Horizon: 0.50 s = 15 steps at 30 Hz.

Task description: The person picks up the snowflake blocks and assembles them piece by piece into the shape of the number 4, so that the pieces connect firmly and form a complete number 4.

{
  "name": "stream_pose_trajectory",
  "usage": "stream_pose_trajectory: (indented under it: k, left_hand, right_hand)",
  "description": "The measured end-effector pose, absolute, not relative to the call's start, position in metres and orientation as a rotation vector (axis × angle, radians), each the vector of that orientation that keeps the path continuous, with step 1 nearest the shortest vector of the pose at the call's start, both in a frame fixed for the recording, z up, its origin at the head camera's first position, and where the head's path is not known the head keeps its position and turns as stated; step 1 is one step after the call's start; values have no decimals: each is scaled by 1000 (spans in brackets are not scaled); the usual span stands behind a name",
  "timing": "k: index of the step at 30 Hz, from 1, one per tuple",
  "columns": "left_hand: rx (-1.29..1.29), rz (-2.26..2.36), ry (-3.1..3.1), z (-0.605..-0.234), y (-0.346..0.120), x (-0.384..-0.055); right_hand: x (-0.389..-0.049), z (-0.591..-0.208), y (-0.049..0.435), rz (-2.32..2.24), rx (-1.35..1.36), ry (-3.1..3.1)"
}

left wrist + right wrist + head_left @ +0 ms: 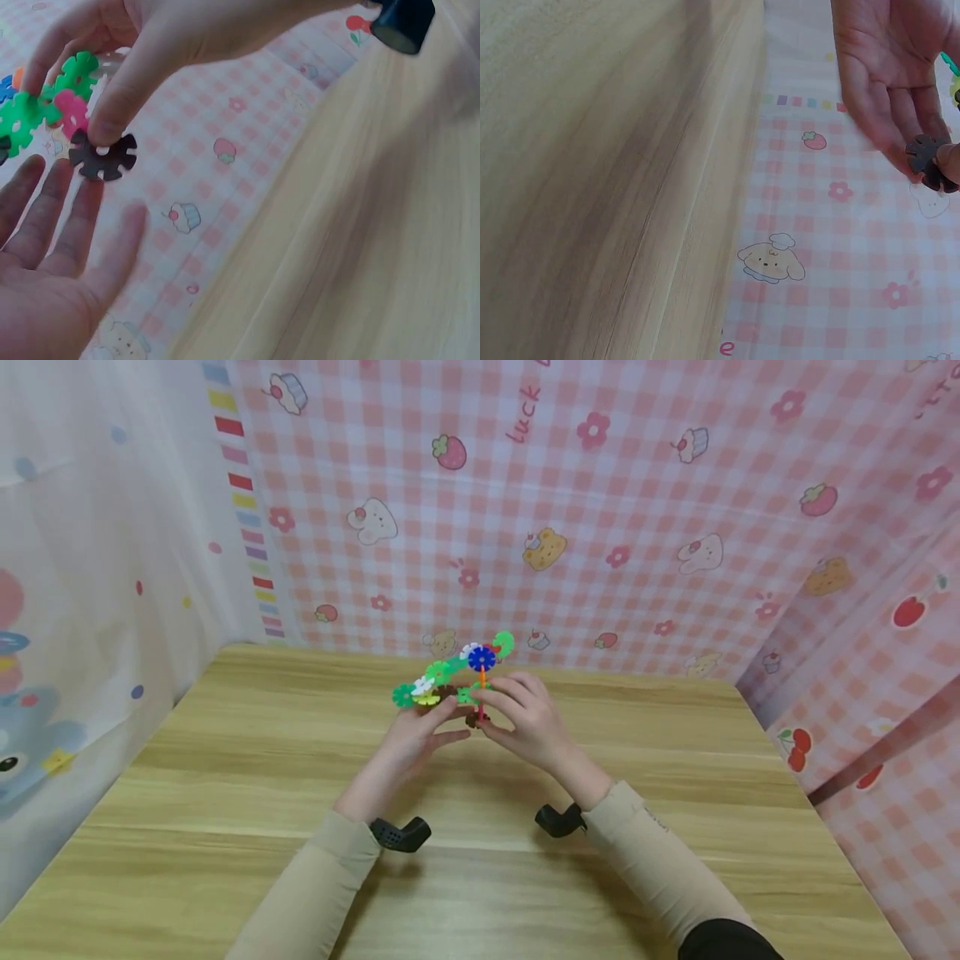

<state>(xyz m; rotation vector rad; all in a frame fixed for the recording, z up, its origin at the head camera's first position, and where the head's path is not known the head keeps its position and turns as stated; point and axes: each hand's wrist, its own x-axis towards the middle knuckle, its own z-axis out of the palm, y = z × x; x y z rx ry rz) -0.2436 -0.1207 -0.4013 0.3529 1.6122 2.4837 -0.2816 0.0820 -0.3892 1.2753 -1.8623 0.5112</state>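
Note:
Over the middle of the table, my right hand [532, 718] holds a model of interlocking plastic snowflake discs [437, 673]. The model has green, white, yellow, blue, red and orange pieces; a blue disc [482, 659] stands near its top. In the left wrist view, the right thumb [112, 120] presses a dark brown snowflake disc [105, 161] below a pink piece [71, 111] and a green piece [22, 116]. My left hand [412, 735] is close by, palm facing the model. Its fingers [45, 225] are extended, fingertips right at the discs.
The wooden table [187, 760] spreads beneath both arms. A pink checked curtain [637, 510] hangs behind it and a white printed curtain [112, 527] hangs at the left. Black wrist devices [401, 835] jut inward from both sleeves.

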Motion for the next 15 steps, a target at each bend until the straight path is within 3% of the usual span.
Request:
stream_pose_trajectory:
  k: [15]
  left_hand:
    - [526,2043,2246,-382,-183,-251]
  right_hand:
    - [-286,-395,92,487,1272,-1883]
